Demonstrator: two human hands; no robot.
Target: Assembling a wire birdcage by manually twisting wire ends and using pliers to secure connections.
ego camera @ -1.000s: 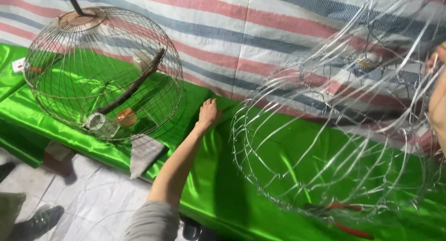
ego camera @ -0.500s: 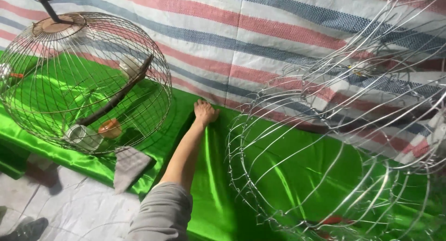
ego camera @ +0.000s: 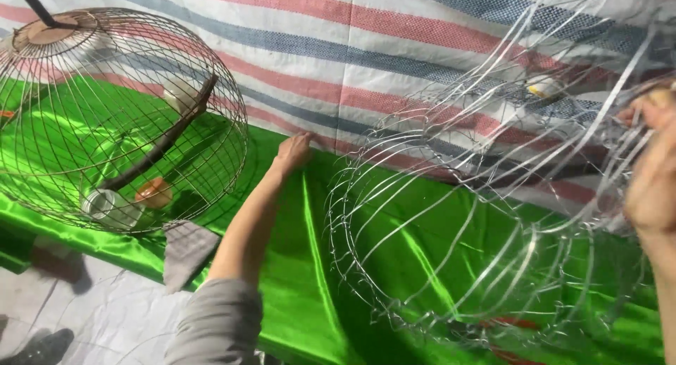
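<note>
1. Two wire cages share the tabletop [ego camera: 296, 316], which is draped in shiny green cloth [ego camera: 310, 266]. The brown finished cage [ego camera: 105, 118] at far left already has its perch and cups inside.
2. The left hand [ego camera: 292, 152] lies flat on the cloth by the striped tarp [ego camera: 366, 48], its grip released, grasping nothing, seemingly smoothing the fabric.
3. The silver wire frame [ego camera: 486, 224] is tilted above the cloth, open-ribbed and bare, so by my reading fitting it out is left.
4. The right hand [ego camera: 651, 175] is clenched on that frame's upper wires.
</note>
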